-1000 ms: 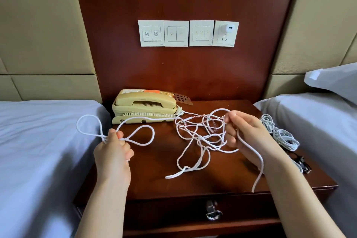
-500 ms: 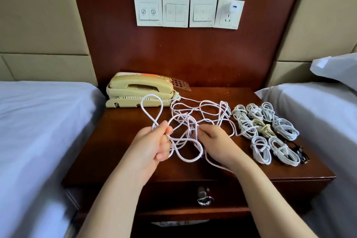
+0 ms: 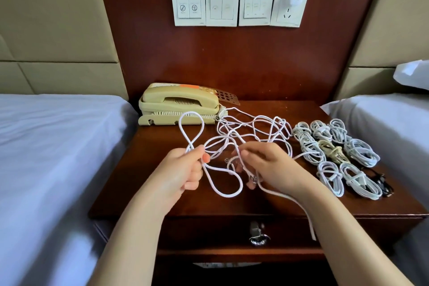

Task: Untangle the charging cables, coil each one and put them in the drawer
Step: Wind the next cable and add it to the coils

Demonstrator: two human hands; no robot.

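Observation:
A tangle of white charging cables (image 3: 253, 133) lies across the middle of the dark wooden nightstand (image 3: 151, 193). My left hand (image 3: 183, 169) grips a white cable where two loops cross, one loop standing up toward the phone, one drooping to the right. My right hand (image 3: 267, 165) pinches strands of the same tangle just beside it; a loose cable end hangs off the front edge past my right wrist. Several coiled white cables (image 3: 334, 151) lie in rows on the right side. The drawer (image 3: 257, 232) below is closed, with a metal pull.
A beige telephone (image 3: 178, 104) sits at the back left of the nightstand. A black cable (image 3: 380, 183) lies at the right edge. Beds with white sheets flank the nightstand. A switch panel (image 3: 239, 7) with a plugged-in charger is on the wall.
My hands came together from far apart to the middle of the tangle. The left hand's loops moved right with it. The view has shifted and the coiled cables on the right are now in sight.

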